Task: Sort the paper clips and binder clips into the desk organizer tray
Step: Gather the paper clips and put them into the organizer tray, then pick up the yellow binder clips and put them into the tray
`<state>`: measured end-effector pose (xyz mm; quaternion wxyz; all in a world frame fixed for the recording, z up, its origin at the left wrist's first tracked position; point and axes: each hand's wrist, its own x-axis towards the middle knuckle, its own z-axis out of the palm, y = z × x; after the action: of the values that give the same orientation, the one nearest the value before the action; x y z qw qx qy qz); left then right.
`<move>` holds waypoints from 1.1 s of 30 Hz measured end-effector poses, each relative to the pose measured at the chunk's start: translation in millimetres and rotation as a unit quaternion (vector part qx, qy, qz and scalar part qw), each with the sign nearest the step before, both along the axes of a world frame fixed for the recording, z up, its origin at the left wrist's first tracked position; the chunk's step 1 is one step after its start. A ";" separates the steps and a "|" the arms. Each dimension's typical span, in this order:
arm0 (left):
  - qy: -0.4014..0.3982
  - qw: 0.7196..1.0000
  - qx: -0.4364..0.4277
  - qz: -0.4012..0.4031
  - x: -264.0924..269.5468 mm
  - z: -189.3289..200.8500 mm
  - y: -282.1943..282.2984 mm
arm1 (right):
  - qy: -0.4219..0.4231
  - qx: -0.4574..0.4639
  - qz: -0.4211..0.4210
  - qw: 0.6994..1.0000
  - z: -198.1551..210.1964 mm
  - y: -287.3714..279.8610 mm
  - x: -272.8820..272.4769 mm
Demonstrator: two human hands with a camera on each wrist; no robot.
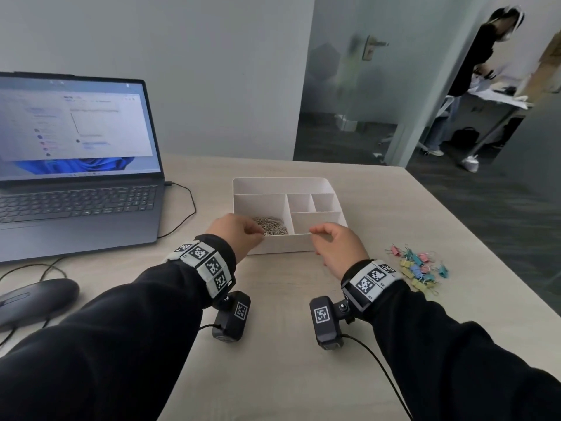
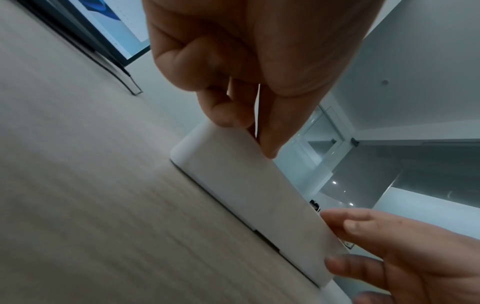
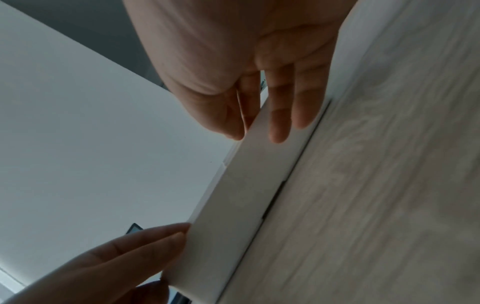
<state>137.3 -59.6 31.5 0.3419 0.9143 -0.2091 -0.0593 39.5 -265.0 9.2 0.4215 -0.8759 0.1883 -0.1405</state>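
At the near wall of the white organizer tray (image 1: 273, 246), the left hand (image 1: 235, 235) hangs over the near-left corner with fingers curled and thumb pressed to fingertips. The left wrist view shows a thin pale line between thumb and fingers, but I cannot tell whether it is a paper clip or just a gap. The right hand (image 1: 337, 247) sits at the tray's near-right part, fingers (image 3: 279, 115) fairly straight and loosely spread, lying against the outside of the near wall; whether the thumb hooks over the rim is unclear.

The tray rests flat on a pale wood desk (image 1: 273, 344), its long axis running left to right across the person's front. It has one narrow strip along the far side, a large compartment at near left, two small ones at centre right, and a wide one at near right. A heap of silvery paper clips (image 1: 273, 227) lies in the large near-left compartment, partly hidden by the left hand.

Right of the tray, well apart from it, pastel binder clips (image 1: 417, 267) lie scattered on the desk. Left of the tray stands an open laptop (image 1: 76, 177) with a cable (image 1: 188, 208) trailing toward the tray, and nearer the person a dark mouse (image 1: 36, 299). Beyond the tray, through a doorway, another person stands bent over a table.
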 end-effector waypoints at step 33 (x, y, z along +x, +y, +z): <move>0.122 0.963 -0.192 -0.142 -128.5 -23.3 -111.5 | -0.124 0.110 -0.189 0.968 -27.1 -88.9 -153.8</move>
<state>8.7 -171.1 8.2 0.5216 0.7784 -0.3010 -0.1775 -114.3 -353.9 -17.9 0.5013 -0.7481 0.3113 -0.3035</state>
